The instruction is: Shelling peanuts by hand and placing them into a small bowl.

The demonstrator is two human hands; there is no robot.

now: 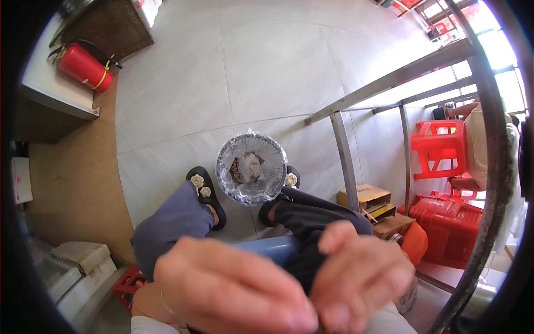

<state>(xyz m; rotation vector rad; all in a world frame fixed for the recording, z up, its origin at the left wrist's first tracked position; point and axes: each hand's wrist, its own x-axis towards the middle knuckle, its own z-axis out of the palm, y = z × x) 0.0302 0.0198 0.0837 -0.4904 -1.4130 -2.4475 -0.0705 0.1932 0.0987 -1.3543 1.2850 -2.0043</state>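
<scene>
Close to the camera, my left hand [229, 286] and my right hand [361, 279] meet at the fingertips, both somewhat blurred. Whether anything small is pinched between them cannot be made out. The fingers of each hand are bent. Beyond them, a round waste bin [222, 151] lined with clear plastic stands on the floor between my feet, with crumpled plastic and brown scraps inside. A blue plastic surface [267, 247] shows behind the hands, between my legs.
A metal frame [344, 158] rises at the right, by cardboard boxes [367, 194], a red plastic stool [440, 144] and a seated person [475, 146]. A red fire extinguisher [83, 69] is at the upper left. A red crate [127, 286] is at the lower left.
</scene>
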